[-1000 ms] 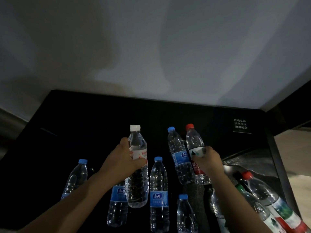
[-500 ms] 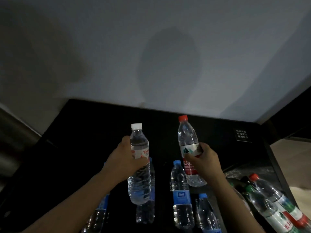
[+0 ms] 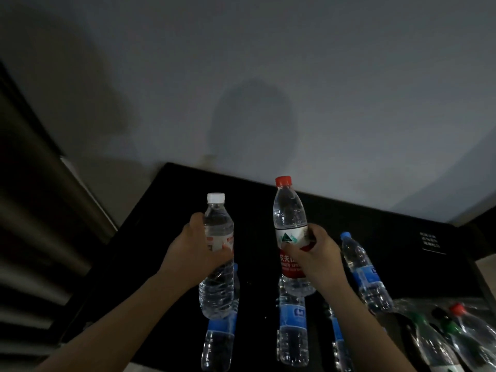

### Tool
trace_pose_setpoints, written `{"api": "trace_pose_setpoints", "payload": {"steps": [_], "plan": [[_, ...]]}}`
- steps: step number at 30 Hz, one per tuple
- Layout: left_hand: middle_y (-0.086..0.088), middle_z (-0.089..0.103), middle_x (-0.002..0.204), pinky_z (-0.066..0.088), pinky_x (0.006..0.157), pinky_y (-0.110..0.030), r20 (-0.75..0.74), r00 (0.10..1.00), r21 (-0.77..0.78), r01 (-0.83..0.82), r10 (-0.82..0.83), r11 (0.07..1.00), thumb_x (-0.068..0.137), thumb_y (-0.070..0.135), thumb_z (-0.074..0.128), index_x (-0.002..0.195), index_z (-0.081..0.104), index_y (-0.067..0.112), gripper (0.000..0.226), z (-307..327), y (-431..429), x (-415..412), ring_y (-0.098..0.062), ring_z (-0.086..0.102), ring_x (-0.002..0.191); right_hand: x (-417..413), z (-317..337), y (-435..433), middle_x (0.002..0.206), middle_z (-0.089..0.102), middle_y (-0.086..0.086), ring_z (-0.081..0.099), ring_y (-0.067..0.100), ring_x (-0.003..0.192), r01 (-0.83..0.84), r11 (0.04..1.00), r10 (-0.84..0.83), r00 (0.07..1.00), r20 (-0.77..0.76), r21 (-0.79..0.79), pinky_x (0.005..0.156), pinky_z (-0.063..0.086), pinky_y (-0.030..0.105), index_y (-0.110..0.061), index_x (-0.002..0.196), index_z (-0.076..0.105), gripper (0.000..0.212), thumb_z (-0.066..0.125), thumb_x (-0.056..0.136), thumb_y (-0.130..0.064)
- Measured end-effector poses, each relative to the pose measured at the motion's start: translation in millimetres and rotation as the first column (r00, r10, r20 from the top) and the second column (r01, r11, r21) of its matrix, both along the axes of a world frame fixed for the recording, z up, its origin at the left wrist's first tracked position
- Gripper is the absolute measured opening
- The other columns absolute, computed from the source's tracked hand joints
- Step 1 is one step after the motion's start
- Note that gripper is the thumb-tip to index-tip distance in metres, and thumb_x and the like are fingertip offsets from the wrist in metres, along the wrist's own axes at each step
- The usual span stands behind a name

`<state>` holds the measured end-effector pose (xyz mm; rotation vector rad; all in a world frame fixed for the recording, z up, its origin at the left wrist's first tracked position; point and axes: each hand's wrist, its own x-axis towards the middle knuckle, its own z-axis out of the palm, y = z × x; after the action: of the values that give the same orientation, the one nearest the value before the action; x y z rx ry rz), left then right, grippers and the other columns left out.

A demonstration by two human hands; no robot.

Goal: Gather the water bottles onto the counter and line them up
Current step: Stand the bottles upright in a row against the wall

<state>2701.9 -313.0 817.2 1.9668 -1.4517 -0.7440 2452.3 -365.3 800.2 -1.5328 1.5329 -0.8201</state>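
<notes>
A grey wall (image 3: 268,76) stands behind a big black counter (image 3: 166,237). Blue-label bottles (image 3: 366,277) stand on the counter. The left hand (image 3: 197,253) is wrapped around a white-cap bottle (image 3: 217,224). The right hand (image 3: 318,260) is wrapped around a red-cap bottle (image 3: 289,218). Both bottles are upright, side by side, over the counter.

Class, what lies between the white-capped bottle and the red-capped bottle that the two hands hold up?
Nothing stands there: in the head view, only bare black counter shows between the white-capped bottle and the red-capped bottle.
</notes>
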Motion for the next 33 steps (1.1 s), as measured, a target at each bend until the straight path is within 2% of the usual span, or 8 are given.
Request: {"api": "trace_pose_setpoints", "payload": {"steps": [10, 15, 18, 22, 26, 28, 30, 33], "plan": [[-0.011, 0.056, 0.114, 0.044, 0.071, -0.029, 0.181, 0.962, -0.073, -0.193, 0.203, 0.978, 0.065, 0.036, 0.083, 0.127, 0.042, 0.007, 0.08, -15.9, -61.1, 45.6, -0.027, 0.061, 0.092, 73.3, -8.6, -71.6, 0.086, 0.067, -0.018, 0.061, -0.017, 0.081, -0.119, 0.993, 0.117, 0.991, 0.07, 0.025, 0.056, 0.043, 0.006, -0.043, 0.088, 0.055, 0.032, 0.08, 0.072, -0.031], [-0.005, 0.047, 0.125, 0.049, 0.081, -0.036, -0.02, 0.992, 0.068, -0.12, 0.122, 0.99, 0.075, 0.039, 0.077, 0.136, 0.033, 0.015, 0.079, -22.3, -98.3, 90.2, -0.023, 0.056, 0.102, 110.1, -21.1, -115.8, 0.088, 0.063, -0.016, 0.062, -0.012, 0.076, -0.107, 0.994, 0.106, 0.994, 0.035, 0.026, 0.058, 0.041, 0.007, -0.04, 0.088, 0.051, 0.04, 0.082, 0.07, -0.025], [-0.004, 0.048, 0.124, 0.05, 0.084, -0.04, -0.045, 0.99, 0.054, -0.13, 0.132, 0.99, 0.074, 0.039, 0.077, 0.132, 0.035, 0.017, 0.075, -31.0, -122.1, 110.7, -0.024, 0.056, 0.103, 134.4, -33.5, -136.3, 0.098, 0.06, -0.01, 0.062, 0.002, 0.083, -0.068, 0.998, 0.067, 0.997, 0.026, 0.016, 0.064, 0.046, 0.016, -0.028, 0.104, 0.049, 0.048, 0.083, 0.07, -0.022], [-0.002, 0.053, 0.117, 0.053, 0.082, -0.041, -0.088, 0.985, 0.045, -0.143, 0.147, 0.989, 0.069, 0.045, 0.076, 0.124, 0.043, 0.02, 0.068, -46.2, -155.0, 133.4, -0.022, 0.06, 0.096, 164.7, -54.4, -160.5, 0.101, 0.063, -0.004, 0.062, 0.002, 0.079, 0.017, 0.999, -0.017, 1.0, 0.013, 0.029, 0.061, 0.047, 0.016, -0.025, 0.111, 0.046, 0.051, 0.08, 0.074, -0.021], [-0.002, 0.058, 0.114, 0.054, 0.082, -0.043, -0.084, 0.987, 0.054, -0.131, 0.135, 0.99, 0.067, 0.048, 0.074, 0.119, 0.049, 0.02, 0.065, -61.6, -188.5, 154.7, -0.02, 0.062, 0.096, 190.4, -75.5, -182.1, 0.119, 0.06, 0.0, 0.064, 0.018, 0.098, 0.01, 0.994, -0.014, 0.999, 0.037, 0.112, 0.084, 0.056, 0.039, -0.014, 0.138, 0.041, 0.074, 0.08, 0.074, -0.017], [-0.005, 0.057, 0.118, 0.052, 0.087, -0.046, -0.111, 0.987, 0.063, -0.11, 0.116, 0.992, 0.069, 0.041, 0.076, 0.123, 0.049, 0.018, 0.064, -70.2, -204.1, 165.0, -0.025, 0.061, 0.102, 201.7, -83.7, -191.2, 0.105, 0.069, 0.002, 0.069, 0.019, 0.09, -0.004, 0.997, 0.003, 1.0, 0.016, 0.073, 0.081, 0.058, 0.046, -0.014, 0.117, 0.06, 0.05, 0.08, 0.072, -0.013], [-0.007, 0.058, 0.116, 0.052, 0.087, -0.045, -0.091, 0.99, 0.043, -0.105, 0.109, 0.994, 0.069, 0.035, 0.076, 0.12, 0.051, 0.016, 0.061, -79.4, -218.3, 171.0, -0.027, 0.061, 0.102, 210.3, -91.5, -198.4, 0.083, 0.071, 0.0, 0.069, 0.012, 0.072, 0.039, 0.999, -0.04, 0.999, 0.024, 0.026, 0.071, 0.06, 0.043, -0.019, 0.089, 0.067, 0.028, 0.081, 0.067, -0.01], [-0.008, 0.057, 0.113, 0.053, 0.082, -0.041, 0.038, 0.986, -0.011, -0.159, 0.159, 0.987, 0.065, 0.033, 0.079, 0.117, 0.048, 0.013, 0.063, -88.6, -236.7, 173.8, -0.028, 0.06, 0.099, 222.8, -102.7, -208.6, 0.106, 0.057, 0.001, 0.06, 0.008, 0.089, 0.102, 0.995, -0.102, 0.995, 0.0, -0.018, 0.079, 0.053, 0.028, -0.017, 0.107, 0.063, 0.048, 0.084, 0.063, -0.017]]}}
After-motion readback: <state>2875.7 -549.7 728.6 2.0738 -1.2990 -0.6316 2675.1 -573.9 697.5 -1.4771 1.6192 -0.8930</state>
